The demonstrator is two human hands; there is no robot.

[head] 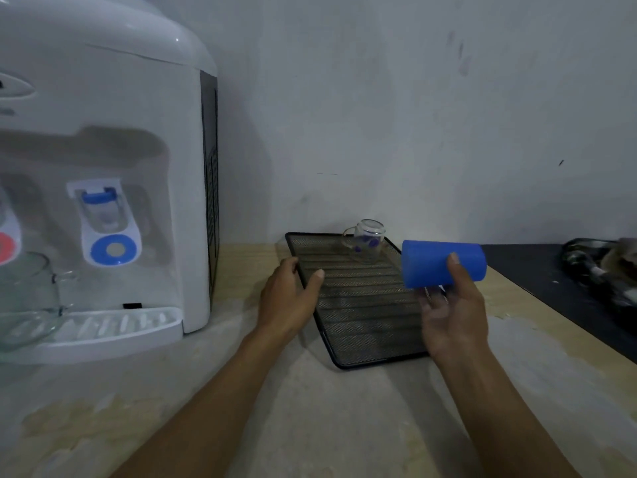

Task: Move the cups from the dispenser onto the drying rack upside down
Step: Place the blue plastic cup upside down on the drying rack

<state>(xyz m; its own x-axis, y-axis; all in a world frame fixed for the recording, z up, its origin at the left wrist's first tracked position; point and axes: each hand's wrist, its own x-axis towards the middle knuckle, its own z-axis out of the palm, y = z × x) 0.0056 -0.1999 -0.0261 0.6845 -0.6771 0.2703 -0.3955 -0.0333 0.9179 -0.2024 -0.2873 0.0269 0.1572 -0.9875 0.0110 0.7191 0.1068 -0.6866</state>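
My right hand (451,315) holds a blue plastic cup (434,262) tipped on its side above the right edge of the black mesh drying rack (362,315). My left hand (293,294) grips the rack's left rim, thumb on the mesh. A clear glass mug with blue dots (365,241) stands upside down at the far end of the rack. On the left, a white water dispenser (103,132) has a clear glass cup (27,288) sitting on its drip tray (113,326) under the red tap.
The rack lies on a pale wooden tabletop (310,408) against a grey wall. A black surface (558,281) with a dark bundled object (599,267) is at the far right. The dispenser's blue tap (107,222) is beside the glass cup.
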